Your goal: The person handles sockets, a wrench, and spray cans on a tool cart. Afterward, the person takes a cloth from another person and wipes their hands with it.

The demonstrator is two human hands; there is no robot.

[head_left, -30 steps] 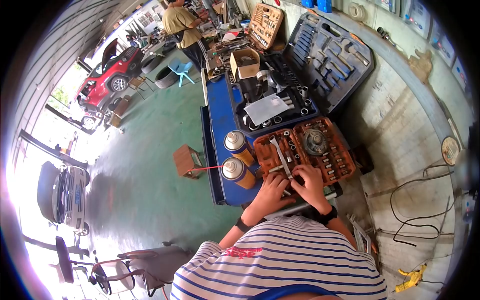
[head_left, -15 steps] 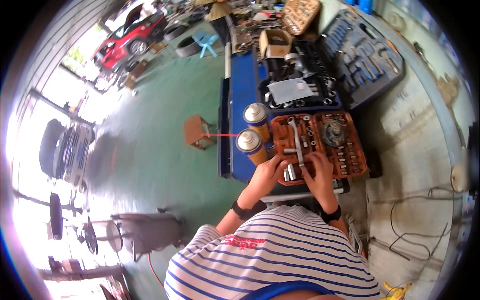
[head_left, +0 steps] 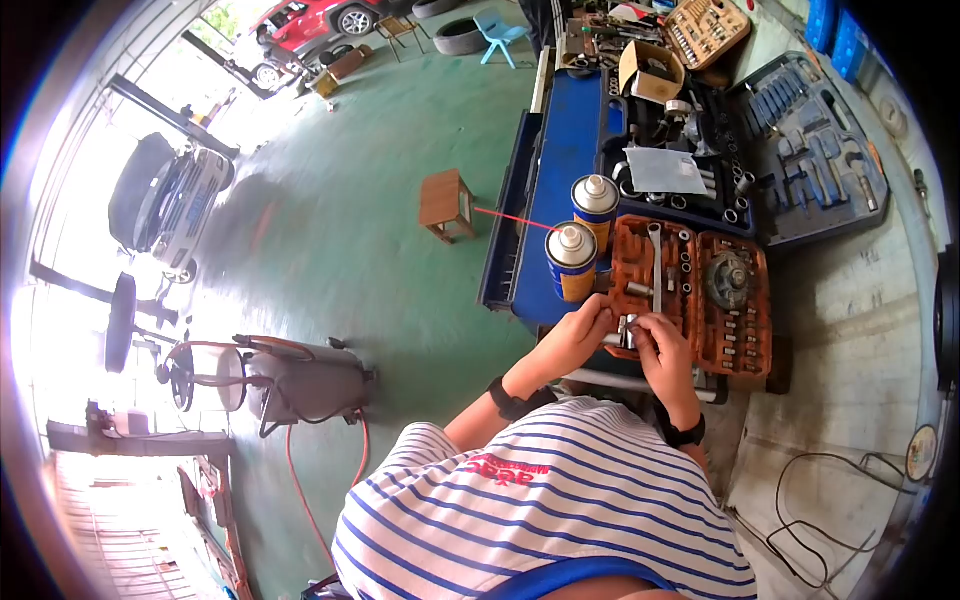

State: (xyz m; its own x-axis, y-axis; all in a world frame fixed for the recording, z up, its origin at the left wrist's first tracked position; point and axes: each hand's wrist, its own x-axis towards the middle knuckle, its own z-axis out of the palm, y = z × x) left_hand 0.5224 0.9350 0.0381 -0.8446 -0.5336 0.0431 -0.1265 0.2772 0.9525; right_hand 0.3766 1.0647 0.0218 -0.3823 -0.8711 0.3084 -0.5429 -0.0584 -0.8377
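Both my hands are over the near left part of an orange socket set case. My left hand has its fingers curled together at the case's left edge, beside a chrome socket; what lies between the fingertips is hidden. With thumb and fingers pinched, my right hand grips another chrome socket. A ratchet wrench lies lengthwise in the case just beyond my hands. On the case's right half rests a round metal part, above rows of small bits.
Two spray cans stand left of the case, one with a red straw sticking out leftward. A blue tool case and a grey tool tray lie beyond. A wooden stool and a grey tank stand on the green floor.
The view has swung, so the bench appears farther right. My right hand has gone from beside the ratchet's handle end to the chrome socket. My left hand stays at the case's near left edge.
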